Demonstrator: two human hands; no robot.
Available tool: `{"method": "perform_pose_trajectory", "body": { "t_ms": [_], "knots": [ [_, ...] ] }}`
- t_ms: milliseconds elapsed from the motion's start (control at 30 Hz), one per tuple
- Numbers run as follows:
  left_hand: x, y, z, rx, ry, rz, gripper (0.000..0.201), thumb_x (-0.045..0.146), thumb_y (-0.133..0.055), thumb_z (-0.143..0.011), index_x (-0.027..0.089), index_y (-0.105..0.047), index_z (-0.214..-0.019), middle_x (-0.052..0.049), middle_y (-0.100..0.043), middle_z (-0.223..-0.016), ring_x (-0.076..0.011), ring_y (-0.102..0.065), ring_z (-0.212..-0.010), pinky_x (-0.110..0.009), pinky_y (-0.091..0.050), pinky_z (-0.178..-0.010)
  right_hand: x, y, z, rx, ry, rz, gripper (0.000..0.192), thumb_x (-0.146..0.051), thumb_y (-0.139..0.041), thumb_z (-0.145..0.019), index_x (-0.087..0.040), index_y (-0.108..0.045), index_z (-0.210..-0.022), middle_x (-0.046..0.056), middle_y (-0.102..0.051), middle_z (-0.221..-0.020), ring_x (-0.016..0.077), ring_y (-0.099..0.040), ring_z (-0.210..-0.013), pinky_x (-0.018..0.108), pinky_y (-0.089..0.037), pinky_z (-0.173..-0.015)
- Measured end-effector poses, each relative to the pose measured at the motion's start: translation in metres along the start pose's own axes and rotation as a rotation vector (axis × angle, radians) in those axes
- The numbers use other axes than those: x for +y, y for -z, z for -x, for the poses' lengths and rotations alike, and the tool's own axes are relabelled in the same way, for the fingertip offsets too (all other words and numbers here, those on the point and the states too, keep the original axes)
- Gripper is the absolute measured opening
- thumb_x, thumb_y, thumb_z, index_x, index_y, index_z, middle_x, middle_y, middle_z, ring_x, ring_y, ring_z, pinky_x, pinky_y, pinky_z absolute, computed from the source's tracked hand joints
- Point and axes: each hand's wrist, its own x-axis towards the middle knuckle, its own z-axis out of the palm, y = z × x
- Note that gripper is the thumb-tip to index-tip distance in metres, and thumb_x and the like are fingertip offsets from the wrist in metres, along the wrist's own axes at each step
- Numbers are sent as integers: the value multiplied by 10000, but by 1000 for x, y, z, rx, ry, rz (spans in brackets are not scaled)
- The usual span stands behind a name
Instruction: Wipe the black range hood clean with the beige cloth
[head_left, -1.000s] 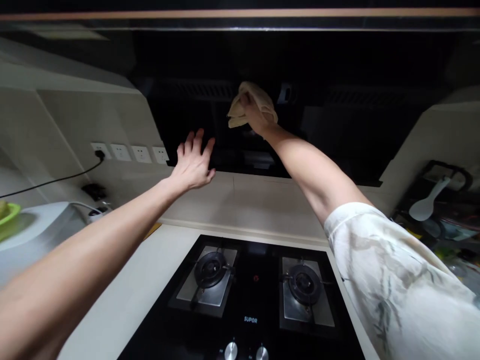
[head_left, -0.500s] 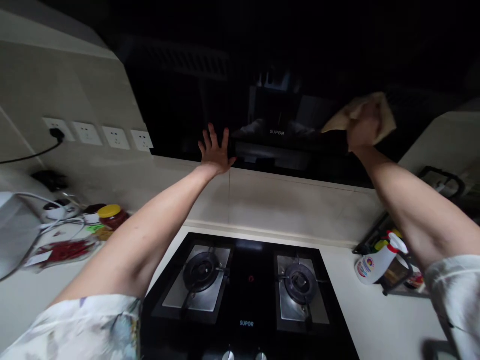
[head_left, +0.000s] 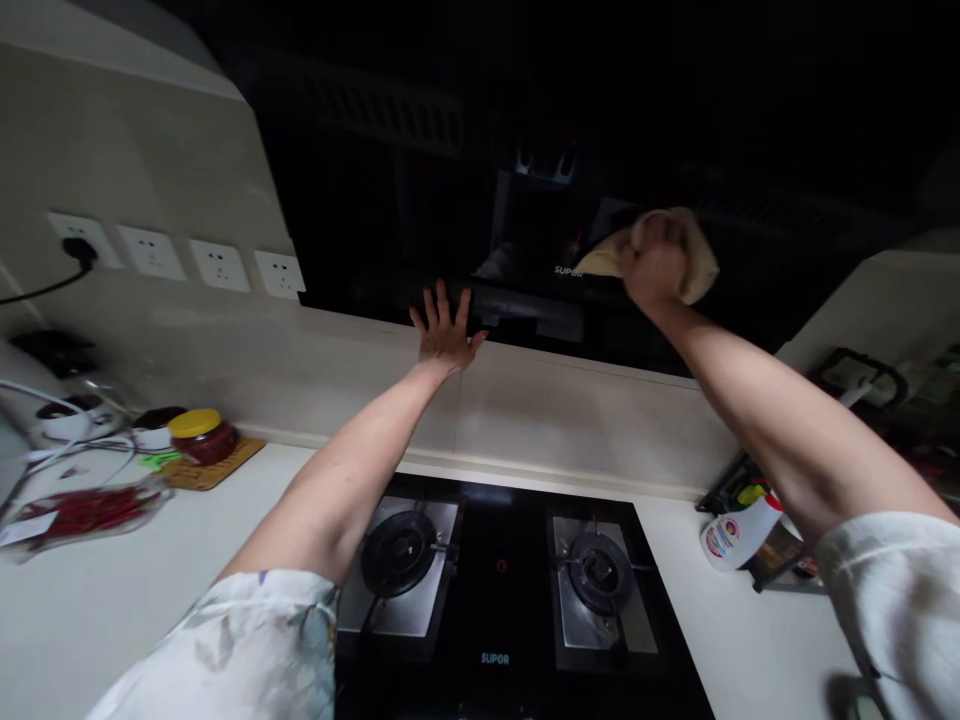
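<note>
Your right hand (head_left: 654, 268) is closed around the beige cloth (head_left: 694, 262), pressing it to the dark range hood (head_left: 420, 200) right of its logo: you look mid-wipe. Your left hand (head_left: 445, 335), fingers spread, braces flat on the hood's lower edge. Next stroke likely needs steady pressure.

White counter (head_left: 187, 560) with hob (head_left: 495, 590), jar (head_left: 201, 436)

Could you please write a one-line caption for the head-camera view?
Right hand presses a beige cloth to the black range hood; left hand braces its lower edge.
</note>
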Motion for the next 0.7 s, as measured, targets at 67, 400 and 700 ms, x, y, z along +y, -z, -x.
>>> {"method": "perform_pose_trajectory", "body": {
  "t_ms": [67, 400, 700],
  "knots": [
    [0, 0, 0, -6, -8, -2, 912, 528, -511, -1043, 132, -113, -1762, -244, 68, -1800, -458, 90, -1659, -753, 27, -1264, -42, -15, 12, -92, 154, 30, 468, -343, -548, -1050, -127, -535, -1466, 208, -491, -1521, 349, -541, -1333, 472, -494, -1126],
    [-3, 5, 1, -30, 0, -42, 913, 577, -474, -1035, 138, -138, -1761, -240, 61, -1800, -452, 57, -1663, -741, -5, -1276, -92, -59, 49, -257, 527, 9, 502, -182, -262, -1086, -296, -601, -1437, 32, -538, -1557, 285, -502, -1457, 492, -414, -1267],
    [-5, 8, 1, -20, 1, -29, 949, 651, -443, -999, 126, -201, -1752, -246, 26, -1799, -466, 15, -1661, -755, -43, -1276, 83, -14, 44, -336, 167, -20, 353, -116, -401, -1034, -219, -655, -1257, 74, -558, -1540, 231, -501, -1451, 425, -336, -1306]
  ]
}}
